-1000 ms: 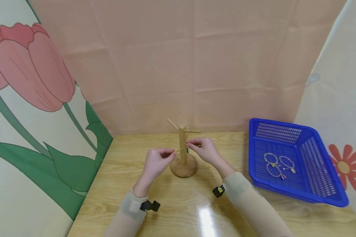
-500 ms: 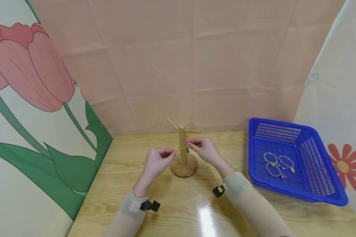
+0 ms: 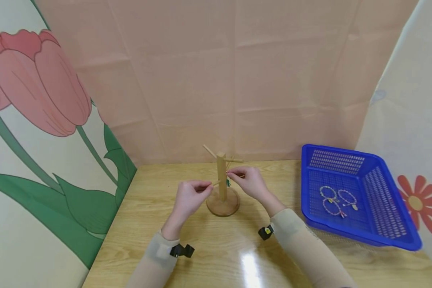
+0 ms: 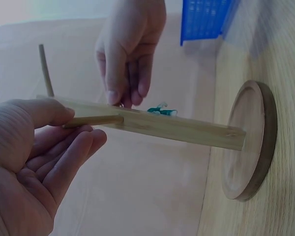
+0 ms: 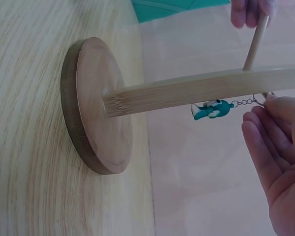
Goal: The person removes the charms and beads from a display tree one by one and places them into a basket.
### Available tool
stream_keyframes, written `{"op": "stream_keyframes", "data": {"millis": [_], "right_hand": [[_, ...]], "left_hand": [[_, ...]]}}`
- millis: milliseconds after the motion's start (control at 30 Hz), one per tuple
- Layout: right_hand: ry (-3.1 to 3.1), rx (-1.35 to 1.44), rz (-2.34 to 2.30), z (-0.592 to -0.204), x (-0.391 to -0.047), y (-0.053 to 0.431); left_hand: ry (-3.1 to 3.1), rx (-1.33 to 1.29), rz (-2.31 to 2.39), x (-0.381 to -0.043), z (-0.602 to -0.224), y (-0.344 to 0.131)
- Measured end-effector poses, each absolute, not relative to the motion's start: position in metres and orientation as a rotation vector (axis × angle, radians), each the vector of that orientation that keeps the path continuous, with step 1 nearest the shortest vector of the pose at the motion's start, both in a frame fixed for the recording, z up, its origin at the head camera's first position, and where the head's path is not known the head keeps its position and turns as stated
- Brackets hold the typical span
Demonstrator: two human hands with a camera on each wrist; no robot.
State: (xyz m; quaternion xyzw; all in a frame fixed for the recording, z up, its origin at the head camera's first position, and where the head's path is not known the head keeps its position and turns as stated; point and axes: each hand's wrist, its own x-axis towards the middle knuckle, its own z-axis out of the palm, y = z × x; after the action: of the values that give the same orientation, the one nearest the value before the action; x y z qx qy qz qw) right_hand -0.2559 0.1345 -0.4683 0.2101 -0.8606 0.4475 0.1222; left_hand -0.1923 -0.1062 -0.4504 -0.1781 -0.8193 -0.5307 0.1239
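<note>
A wooden stand with a square post (image 3: 221,176), thin pegs and a round base (image 3: 223,210) stands upright on the table. My left hand (image 3: 191,196) pinches the end of a lower peg (image 4: 96,120) between thumb and fingers, left of the post. On the other side, my right hand (image 3: 251,183) pinches the metal ring of a keychain close to the post. From its short chain dangles a green and white charm (image 5: 214,109), partly behind the post in the left wrist view. My right thumb and fingertips partly hide the ring, so I cannot tell whether it is around a peg.
To the right stands a blue plastic basket (image 3: 360,237) holding 3 beaded rings with small charms (image 3: 328,193). Two upper pegs (image 3: 234,160) stick out near the post's top. A pink cloth backdrop (image 3: 187,100) rises behind the table's far edge.
Almost nothing differs. Both hands keep their grip and place at the stand, while the green charm shows slightly more beside the post.
</note>
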Motion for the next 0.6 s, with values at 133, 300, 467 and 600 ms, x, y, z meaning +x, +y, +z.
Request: {"op": "stream_keyframes", "data": {"millis": [133, 300, 467, 600], "right_hand": [[-2.507, 0.592, 1.299, -0.4673, -0.2561, 0.1352], [-2.476, 0.57, 1.294, -0.4657, -0.2571, 0.1362], [-2.443, 0.527, 1.299, -0.4648, -0.2585, 0.1366], [-2.444, 0.493, 1.289, -0.463, -0.259, 0.1369]], "left_hand": [[-2.394, -0.502, -1.547, -0.1923, -0.45, -0.1059], [-2.397, -0.505, -1.544, -0.1924, -0.4493, -0.1054], [-2.401, -0.496, -1.55, -0.1916, -0.4497, -0.106], [-2.4, -0.498, -1.555, -0.1915, -0.451, -0.1067]]}}
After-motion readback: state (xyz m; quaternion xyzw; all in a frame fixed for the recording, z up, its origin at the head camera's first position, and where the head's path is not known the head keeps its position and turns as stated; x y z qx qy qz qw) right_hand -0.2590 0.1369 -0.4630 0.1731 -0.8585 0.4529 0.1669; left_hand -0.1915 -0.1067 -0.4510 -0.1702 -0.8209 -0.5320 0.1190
